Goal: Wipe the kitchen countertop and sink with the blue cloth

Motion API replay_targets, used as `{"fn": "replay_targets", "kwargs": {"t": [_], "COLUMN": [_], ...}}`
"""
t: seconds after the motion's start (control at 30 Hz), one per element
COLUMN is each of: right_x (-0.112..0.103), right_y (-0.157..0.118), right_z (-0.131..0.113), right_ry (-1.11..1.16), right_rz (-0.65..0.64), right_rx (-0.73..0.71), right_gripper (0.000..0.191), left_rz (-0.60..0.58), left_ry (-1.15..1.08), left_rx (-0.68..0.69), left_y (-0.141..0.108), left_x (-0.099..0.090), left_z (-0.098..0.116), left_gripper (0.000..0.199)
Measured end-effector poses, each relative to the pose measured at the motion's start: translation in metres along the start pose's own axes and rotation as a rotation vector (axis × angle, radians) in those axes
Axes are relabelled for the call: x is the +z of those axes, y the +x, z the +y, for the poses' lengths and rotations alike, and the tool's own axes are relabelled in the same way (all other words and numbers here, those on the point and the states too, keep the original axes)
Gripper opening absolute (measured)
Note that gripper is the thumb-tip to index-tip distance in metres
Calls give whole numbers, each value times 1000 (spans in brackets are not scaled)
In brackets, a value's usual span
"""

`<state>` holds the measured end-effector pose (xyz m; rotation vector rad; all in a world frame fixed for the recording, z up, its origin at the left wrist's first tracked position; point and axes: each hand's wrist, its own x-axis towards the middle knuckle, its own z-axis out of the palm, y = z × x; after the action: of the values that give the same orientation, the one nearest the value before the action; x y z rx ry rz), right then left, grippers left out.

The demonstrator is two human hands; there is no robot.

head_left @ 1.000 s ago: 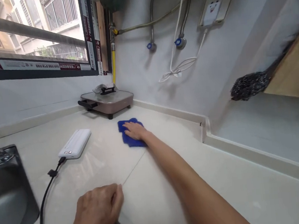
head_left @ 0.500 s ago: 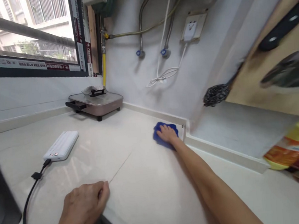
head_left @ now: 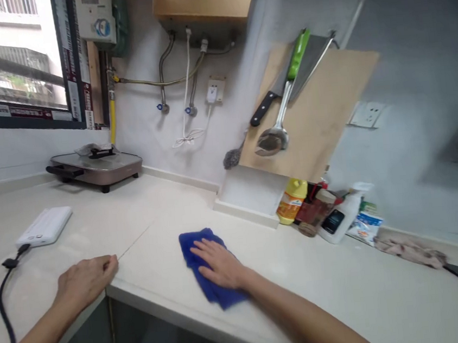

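Right hand (head_left: 219, 265) flat on blue cloth (head_left: 203, 283), near the countertop's (head_left: 348, 290) front edge.
Right: open, fingers spread, palm down, not pinching the cloth. Left hand (head_left: 87, 282): curled closed, resting by the inner corner of the front edge, nothing visible in it. White power bank (head_left: 44, 226) beyond left hand, cable plugged in; lidded pan (head_left: 97, 168) at back corner.

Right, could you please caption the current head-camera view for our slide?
Right hand flat on a blue cloth, left hand resting on the counter, a lidded pan in the corner.
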<state>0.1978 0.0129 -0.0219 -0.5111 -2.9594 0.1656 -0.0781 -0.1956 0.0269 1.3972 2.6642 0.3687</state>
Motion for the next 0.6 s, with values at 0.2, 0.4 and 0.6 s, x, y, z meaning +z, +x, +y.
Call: {"fn": "replay_targets", "kwargs": {"t": [0.2, 0.4, 0.6], "right_x": [-14, -16, -4], "right_y": [-137, -266, -289], "right_z": [34, 106, 78], "right_ry": [23, -120, -138], "right_rz": [41, 133, 128], "right_rx": [164, 655, 630], "right_gripper": [56, 59, 58], "left_rz": [-19, -71, 25], "left_ry": [49, 42, -18], "left_rx": [-18, -58, -61], "left_y": [3, 26, 59], "left_x": [0, 18, 53], "left_z": [-6, -20, -48], "left_gripper": [68, 64, 66]}}
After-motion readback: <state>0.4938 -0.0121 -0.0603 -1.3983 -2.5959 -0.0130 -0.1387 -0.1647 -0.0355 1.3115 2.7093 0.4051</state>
